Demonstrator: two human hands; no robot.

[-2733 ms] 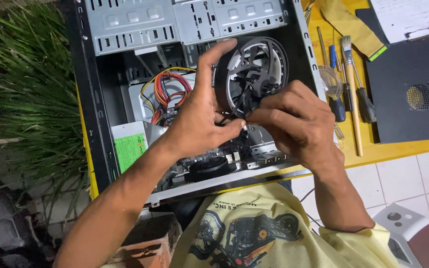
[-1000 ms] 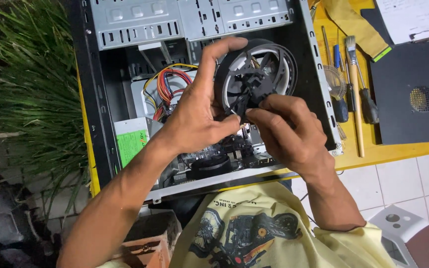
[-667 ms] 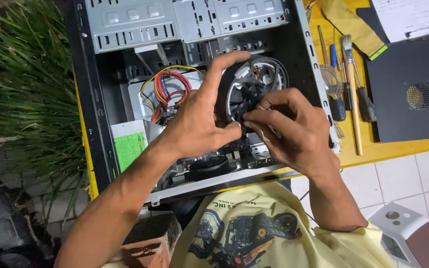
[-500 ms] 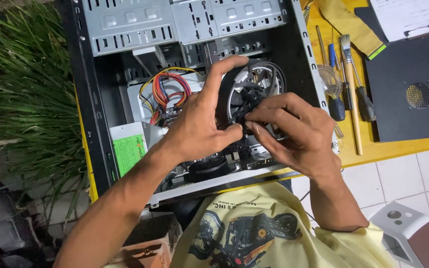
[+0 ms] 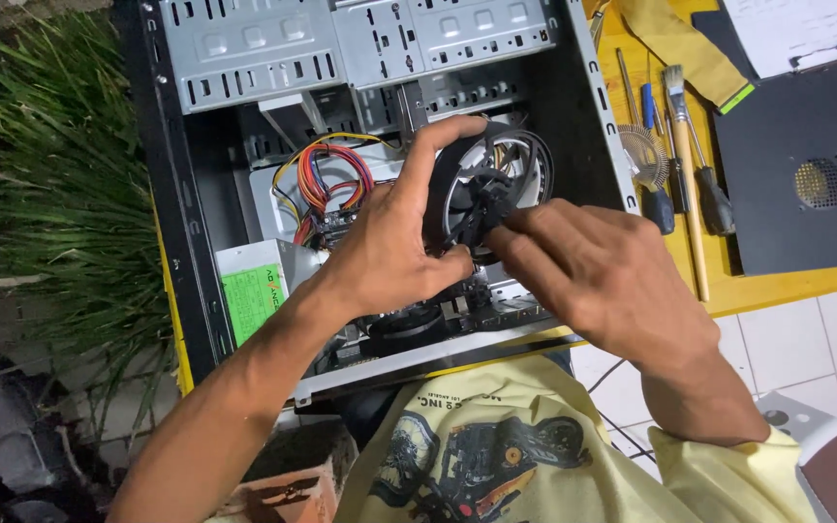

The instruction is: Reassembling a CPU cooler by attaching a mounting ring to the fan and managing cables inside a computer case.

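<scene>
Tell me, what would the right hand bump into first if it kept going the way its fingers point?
Probably the round black fan: the right hand points up-left, fingertips already at its hub.

A home repair spot: opened computer case, screwdrivers, tiled floor.

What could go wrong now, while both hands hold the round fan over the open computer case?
1. The fan is gripped only at its rim by the left hand and at its hub by the right hand; it could slip onto the board below.
2. The coloured wires lie close to the left hand and might snag.
3. The case's metal edge may scrape a hand.
</scene>
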